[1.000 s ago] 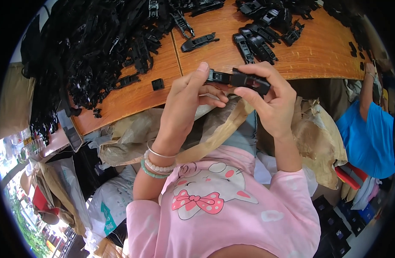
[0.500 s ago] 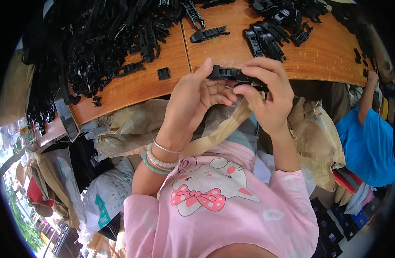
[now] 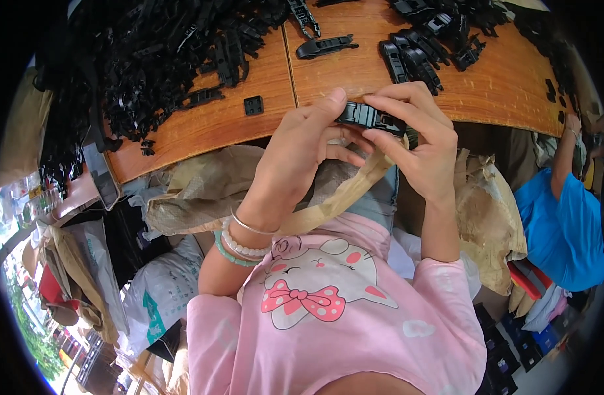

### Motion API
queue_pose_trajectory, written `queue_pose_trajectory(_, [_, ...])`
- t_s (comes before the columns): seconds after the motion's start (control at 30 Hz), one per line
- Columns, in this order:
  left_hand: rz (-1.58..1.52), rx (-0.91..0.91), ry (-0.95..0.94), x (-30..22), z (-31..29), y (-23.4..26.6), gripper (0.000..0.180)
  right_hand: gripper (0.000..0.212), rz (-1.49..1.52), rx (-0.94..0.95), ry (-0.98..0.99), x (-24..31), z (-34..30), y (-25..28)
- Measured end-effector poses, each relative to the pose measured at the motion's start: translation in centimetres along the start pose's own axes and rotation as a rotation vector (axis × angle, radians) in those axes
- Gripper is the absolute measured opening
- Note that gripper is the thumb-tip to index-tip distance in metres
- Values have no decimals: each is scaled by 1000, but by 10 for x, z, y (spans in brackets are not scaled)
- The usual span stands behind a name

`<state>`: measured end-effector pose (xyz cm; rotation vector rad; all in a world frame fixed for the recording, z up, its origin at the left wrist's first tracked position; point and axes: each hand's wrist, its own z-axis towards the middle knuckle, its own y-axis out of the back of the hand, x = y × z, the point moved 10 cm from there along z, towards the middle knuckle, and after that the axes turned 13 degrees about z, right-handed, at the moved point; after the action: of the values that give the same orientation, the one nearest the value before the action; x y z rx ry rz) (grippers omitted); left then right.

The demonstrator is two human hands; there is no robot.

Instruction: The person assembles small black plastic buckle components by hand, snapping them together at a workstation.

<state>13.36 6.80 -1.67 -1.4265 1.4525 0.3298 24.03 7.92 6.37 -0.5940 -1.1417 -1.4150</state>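
2 bare hands meet at the near edge of the wooden desk [image 3: 315, 82], with a black plastic part [image 3: 364, 116] between them. Right hand [image 3: 424, 141]: fingers nearly closed, index and thumb pinching the part's right side from above and below. Left hand [image 3: 292, 141]: fingers loosely curled, partly open, thumb pointing up by the part's left end; cannot tell if it grips or just touches. Part lies roughly crosswise, left end partly hidden by the left hand. On the desk: 1 small square black piece [image 3: 253, 105] left of the hands, 1 long black part [image 3: 327, 47] beyond them, a big tangled black heap [image 3: 157, 72] to the left, a cluster of black parts [image 3: 414, 56] to the far right of the long part. Bracelets [image 3: 244, 250] on left wrist, pink shirt [image 3: 368, 322] below. Tan strip [image 3: 335, 201] runs under the hands. Brown sack [image 3: 489, 224] sits right of the right forearm; past it, a co-worker's blue shirt [image 3: 565, 227]. White bag [image 3: 160, 296] at lower left.
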Motion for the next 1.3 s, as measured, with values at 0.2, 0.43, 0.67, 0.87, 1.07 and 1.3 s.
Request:
queue_pose_trajectory(0.2, [419, -85, -5, -12, -6, 0, 23, 37, 27, 13, 82, 12, 0, -7])
queue_pose_trajectory(0.43, [247, -74, -122, -14, -2, -3, 21, 39, 28, -52, 127, 12, -5, -4])
queue_pose_trajectory(0.67, [1546, -716, -722, -95, 7, 12, 25, 30, 138, -43, -202, -23, -27, -1])
queue_pose_trajectory(0.87, [1876, -798, -624, -98, 25, 9, 24, 18, -472, -513, -19, -46, -3, 125])
queue_pose_trajectory(1.07, [1190, -546, -524, -88, 17, 14, 22, 16, -692, -345, -50, -78, 13, 142])
queue_pose_trajectory(1.3, [492, -185, -245, -52, 14, 8, 26, 32, -624, -594, -304, -109, -6, 168])
